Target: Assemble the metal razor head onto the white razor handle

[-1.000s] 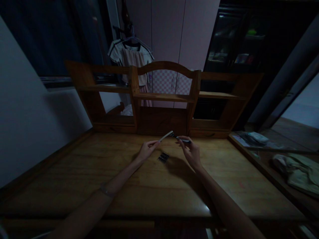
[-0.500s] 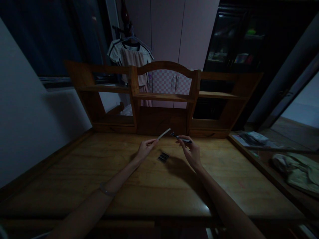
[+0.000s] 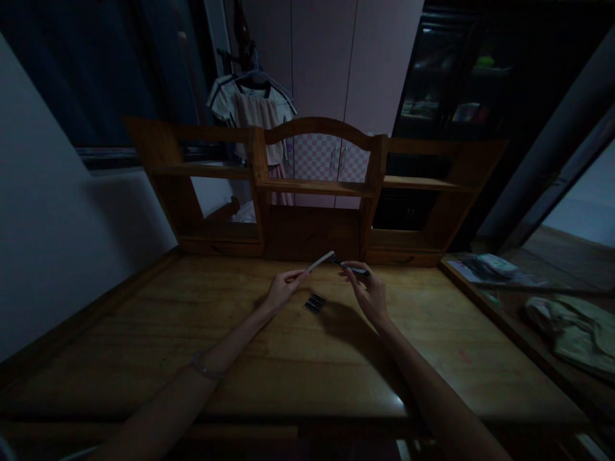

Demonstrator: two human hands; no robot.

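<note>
My left hand [image 3: 283, 289] is closed on the near end of a slim white stick [image 3: 319, 261], toothbrush-like in shape, which points up and to the right. My right hand [image 3: 368, 288] pinches the dark and pale handle of a razor [image 3: 355, 269], its small head turned left. The stick's far tip meets the razor's head or lies just in front of it; I cannot tell if they touch. Below and between the hands, a small dark case with several slots, like a blade cartridge pack [image 3: 315, 303], lies flat on the wooden desk [image 3: 307, 371].
A wooden shelf unit [image 3: 314, 187] runs along the desk's back edge. On the right, papers in plastic [image 3: 490, 266] and a crumpled pale cloth [image 3: 576, 330] lie on a lower surface. Clothes [image 3: 257, 112] hang behind the shelf, before a pink wardrobe [image 3: 319, 64]. The room is dim.
The white stick has shifted slightly right, its tip now at the razor's head instead of just apart from it. My right hand with the razor has barely moved.
</note>
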